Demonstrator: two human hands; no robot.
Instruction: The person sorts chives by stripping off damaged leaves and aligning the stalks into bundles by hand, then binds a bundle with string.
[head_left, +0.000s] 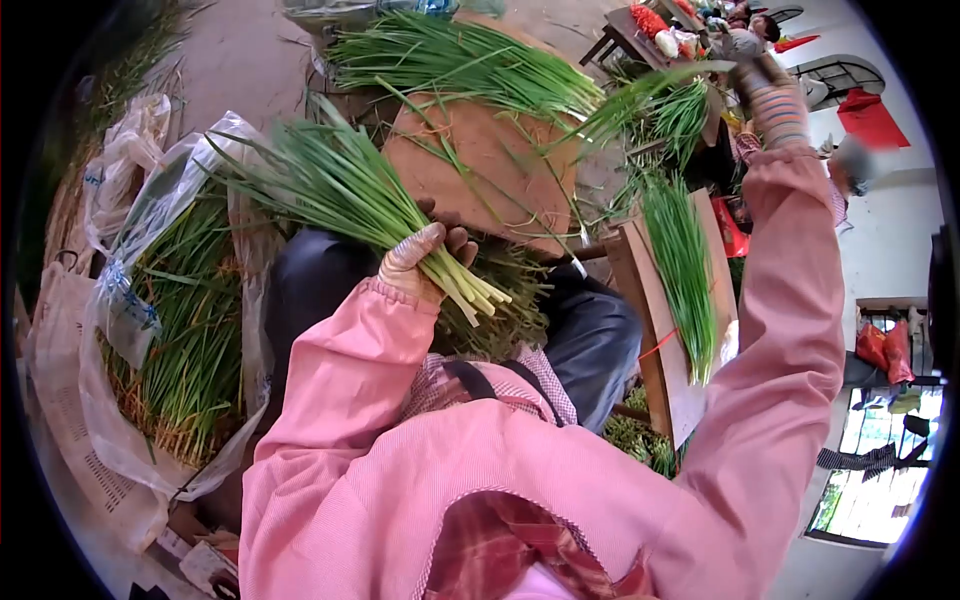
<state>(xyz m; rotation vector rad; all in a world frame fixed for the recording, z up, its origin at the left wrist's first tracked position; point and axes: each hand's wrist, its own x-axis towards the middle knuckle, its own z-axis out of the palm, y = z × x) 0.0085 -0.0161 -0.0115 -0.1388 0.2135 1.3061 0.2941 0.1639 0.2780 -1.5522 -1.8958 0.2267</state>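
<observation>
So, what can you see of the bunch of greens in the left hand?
The bunch has long, slender, fresh-looking green leaves, paling to whitish-green stalks with uneven ends. The left hand grips it round the stalks. It slants, cut ends toward the picture's lower right, leaves fanning toward the upper left.

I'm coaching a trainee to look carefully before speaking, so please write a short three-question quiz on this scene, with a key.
1. Multiple choice: what does the left hand hold?
A) a metal cup
B) a bunch of green stalks
C) a hammer
2. True or false: the clear plastic bag on the person's left has leafy stalks inside it.
3. Short answer: which of the person's two hands appears higher in the picture?

Key:
1. B
2. True
3. The right hand, raised toward the upper right of the view.
</observation>
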